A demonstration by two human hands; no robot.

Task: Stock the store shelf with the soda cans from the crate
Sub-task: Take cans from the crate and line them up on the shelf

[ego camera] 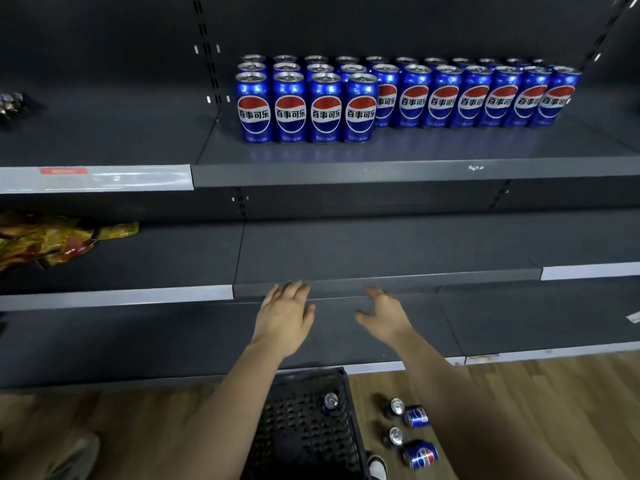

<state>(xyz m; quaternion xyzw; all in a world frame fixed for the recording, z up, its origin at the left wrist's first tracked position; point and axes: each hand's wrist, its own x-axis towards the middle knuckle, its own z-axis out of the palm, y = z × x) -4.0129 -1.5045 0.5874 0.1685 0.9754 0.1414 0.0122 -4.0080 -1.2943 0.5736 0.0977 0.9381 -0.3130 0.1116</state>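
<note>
I held both hands empty in front of the lower shelf's edge (346,289), fingers spread, gripping nothing: the left hand (282,315) and the right hand (384,315) hovered side by side, well above the black crate (304,427) on the wooden floor (536,393). Taking the crate as my mark, one soda can (330,400) stood upright inside it near its right wall, top end facing up, so its long axis ran vertical. Just right of the crate, four loose cans (410,433) waited on the floor, two upright and two tipped on their sides. The crate can lay below and between my hands; I judged the right hand slightly nearer, with a straight drop needed to close around it from above. High above the crate, the stocked rows (398,98) filled the upper shelf (381,171), the front row stopping short at four cans, with open space to their right.
</note>
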